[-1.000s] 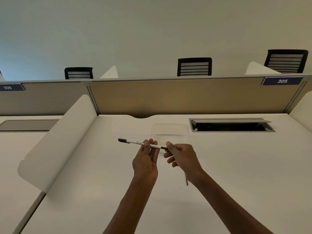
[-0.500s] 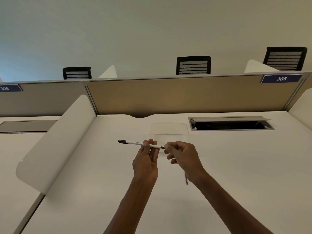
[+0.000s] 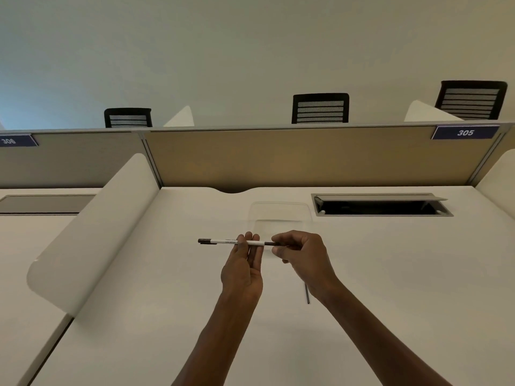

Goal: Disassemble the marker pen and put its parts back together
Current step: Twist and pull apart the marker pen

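The marker pen [image 3: 235, 242] lies level above the white counter [image 3: 390, 274], its white barrel pinched in the left hand's [image 3: 242, 270] grip. The right hand [image 3: 302, 256] pinches its dark right end. Below that grip a thin dark rod [image 3: 307, 294] lies on the counter; beyond it sits a clear tray [image 3: 278, 215].

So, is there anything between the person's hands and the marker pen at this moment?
Nothing visible. The left hand holds the marker pen at the middle of its white barrel, and the right hand pinches its dark right end. A thin dark rod lies on the desk below the right wrist, apart from the pen.
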